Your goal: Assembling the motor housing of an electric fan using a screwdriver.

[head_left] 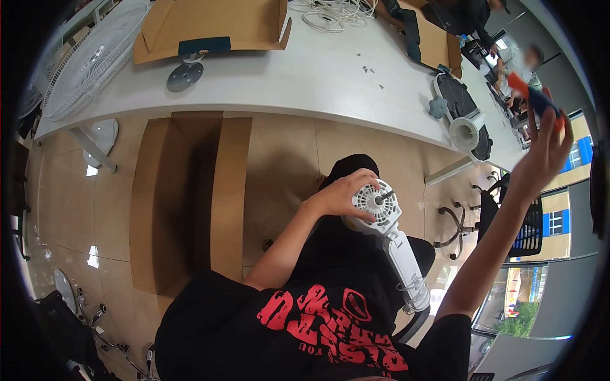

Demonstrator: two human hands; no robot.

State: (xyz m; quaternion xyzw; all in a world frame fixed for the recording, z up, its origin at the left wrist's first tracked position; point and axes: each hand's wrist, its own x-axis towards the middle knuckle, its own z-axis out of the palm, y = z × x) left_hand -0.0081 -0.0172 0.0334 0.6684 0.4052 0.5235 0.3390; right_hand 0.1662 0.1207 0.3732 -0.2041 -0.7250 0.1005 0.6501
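Observation:
My left hand [343,194] is wrapped round the white fan motor head [386,219], whose slotted round face and metal shaft point up. The motor rests over my lap. From it a white fan neck [399,251] runs down toward my right side, with a bundled white cord [416,293] near its lower end. Out to the right, my right hand [540,162] is raised, fingers closed on an orange and dark blue tool [539,100]. Its exact kind is unclear at this angle.
A white table [254,82] spans the front, bearing an open cardboard box [210,22], fan grilles [95,57], a grey disc [185,76], white cables [330,16] and a white tubular part [466,132]. A tall open carton [229,197] stands on the floor at left; an office chair [460,228] is at right.

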